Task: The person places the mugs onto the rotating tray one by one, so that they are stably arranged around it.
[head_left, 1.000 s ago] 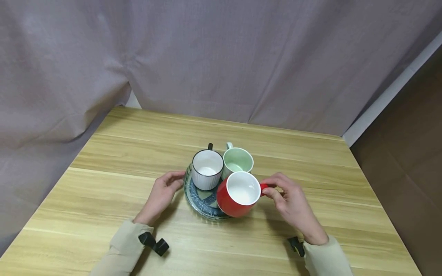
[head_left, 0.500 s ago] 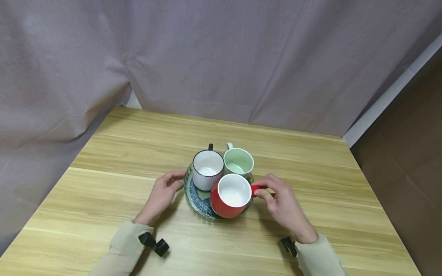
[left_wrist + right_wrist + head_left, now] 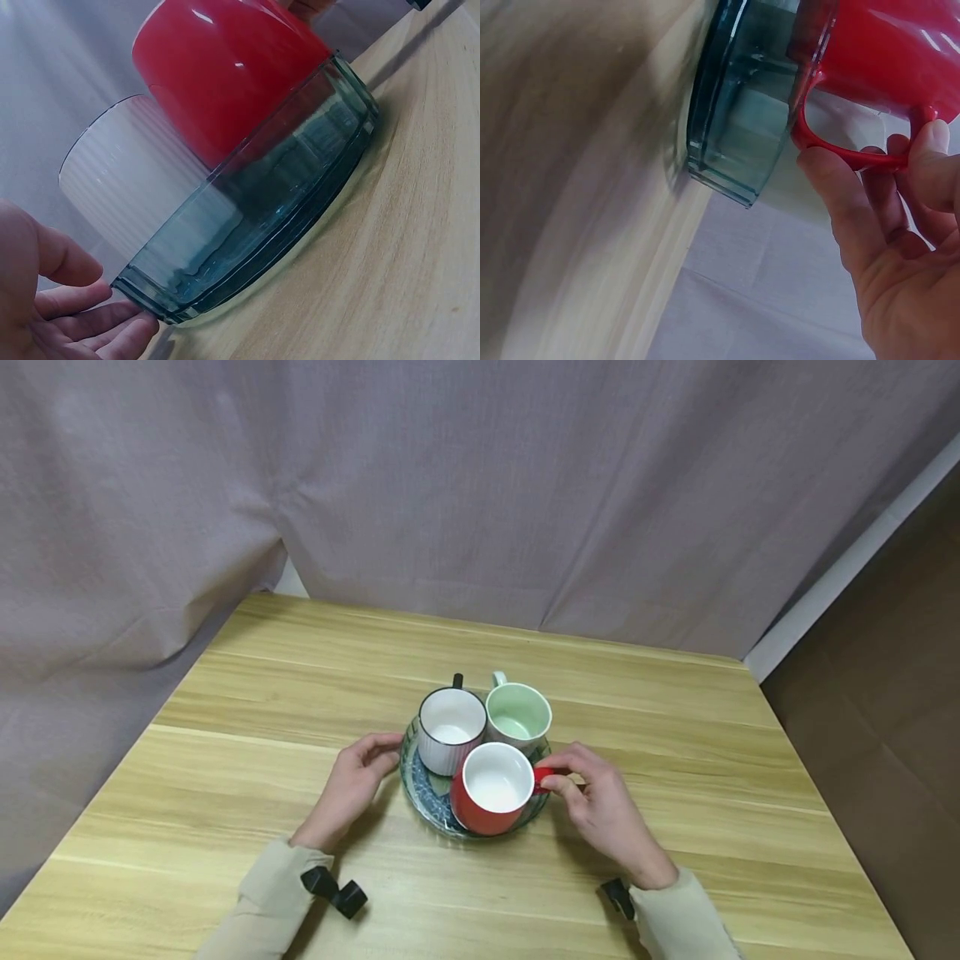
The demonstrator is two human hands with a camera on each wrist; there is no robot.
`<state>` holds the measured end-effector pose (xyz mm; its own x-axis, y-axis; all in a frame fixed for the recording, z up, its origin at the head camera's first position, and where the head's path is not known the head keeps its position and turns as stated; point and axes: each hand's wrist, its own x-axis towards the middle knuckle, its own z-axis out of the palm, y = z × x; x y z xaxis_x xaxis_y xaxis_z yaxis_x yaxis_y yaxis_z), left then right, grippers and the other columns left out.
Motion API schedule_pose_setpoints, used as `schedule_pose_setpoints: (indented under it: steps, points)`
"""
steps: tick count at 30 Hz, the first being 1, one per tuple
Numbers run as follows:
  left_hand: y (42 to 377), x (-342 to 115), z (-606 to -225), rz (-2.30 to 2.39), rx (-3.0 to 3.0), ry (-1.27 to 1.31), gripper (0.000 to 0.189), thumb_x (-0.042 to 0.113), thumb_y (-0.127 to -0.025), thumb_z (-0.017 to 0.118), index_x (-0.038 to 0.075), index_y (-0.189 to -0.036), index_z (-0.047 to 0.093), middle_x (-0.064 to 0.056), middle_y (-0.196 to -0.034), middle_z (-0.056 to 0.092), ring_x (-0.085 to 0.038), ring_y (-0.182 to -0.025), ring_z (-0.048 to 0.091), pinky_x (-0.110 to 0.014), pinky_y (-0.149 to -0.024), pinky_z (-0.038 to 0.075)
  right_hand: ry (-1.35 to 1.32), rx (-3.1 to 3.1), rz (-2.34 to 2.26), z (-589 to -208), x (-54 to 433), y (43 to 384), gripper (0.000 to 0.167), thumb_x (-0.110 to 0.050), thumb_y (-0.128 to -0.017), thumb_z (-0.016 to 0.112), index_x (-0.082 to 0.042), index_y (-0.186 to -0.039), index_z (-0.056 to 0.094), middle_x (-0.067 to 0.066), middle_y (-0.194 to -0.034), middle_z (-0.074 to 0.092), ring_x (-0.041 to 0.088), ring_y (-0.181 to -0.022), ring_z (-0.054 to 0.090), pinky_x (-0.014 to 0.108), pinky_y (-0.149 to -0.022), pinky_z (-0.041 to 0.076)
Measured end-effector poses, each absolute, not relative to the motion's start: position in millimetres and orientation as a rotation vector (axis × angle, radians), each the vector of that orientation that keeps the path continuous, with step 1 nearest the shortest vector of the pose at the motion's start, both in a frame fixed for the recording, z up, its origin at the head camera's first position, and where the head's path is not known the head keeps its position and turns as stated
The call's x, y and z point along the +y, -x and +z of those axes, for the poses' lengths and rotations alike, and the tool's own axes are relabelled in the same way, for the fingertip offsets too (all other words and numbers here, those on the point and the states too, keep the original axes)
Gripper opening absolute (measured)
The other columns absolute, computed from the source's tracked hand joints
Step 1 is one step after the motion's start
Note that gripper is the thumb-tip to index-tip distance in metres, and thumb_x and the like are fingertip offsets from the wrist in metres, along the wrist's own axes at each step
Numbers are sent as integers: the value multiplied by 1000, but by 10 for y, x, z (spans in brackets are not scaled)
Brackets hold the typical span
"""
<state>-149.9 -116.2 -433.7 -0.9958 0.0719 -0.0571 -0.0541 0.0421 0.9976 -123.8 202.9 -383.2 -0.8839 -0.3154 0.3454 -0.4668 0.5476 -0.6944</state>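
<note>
A round, clear greenish glass dish (image 3: 424,800) holds three mugs. At its front right is a red mug (image 3: 480,817) with a white inside; my right hand (image 3: 603,810) pinches its handle (image 3: 855,157) between thumb and fingers. The mug's lower part is within the dish's wall in the left wrist view. Behind it stand a white ribbed mug (image 3: 442,755) with a dark rim and a pale green mug (image 3: 519,710), both with handles pointing away. My left hand (image 3: 352,789) touches the dish's left side with extended fingertips (image 3: 139,330).
The dish sits on a light wood-grain table (image 3: 262,727). A grey-mauve curtain (image 3: 450,485) hangs behind the table's far edge, and a brown panel (image 3: 877,710) stands on the right. Black wrist mounts (image 3: 335,891) sit near both sleeves.
My right hand has brought the red mug left and slightly toward me, lower into the dish in front of the other mugs. The left hand has stayed at the dish's side.
</note>
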Motion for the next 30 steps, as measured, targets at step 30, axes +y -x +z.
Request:
schedule_pose_setpoints:
  steps: [30]
  points:
    - [1511, -1177, -4356, 2083, 2205, -2, 31, 4, -95, 55, -4, -125, 58, -18, -125, 62, -29, -116, 59, -39, -102, 47, -489, -2777, 1061, -3783, 2217, 1220, 29, -30, -100, 55, -11, -119, 67, 1, -119, 65, 20, -113, 58, 47, -99, 47]
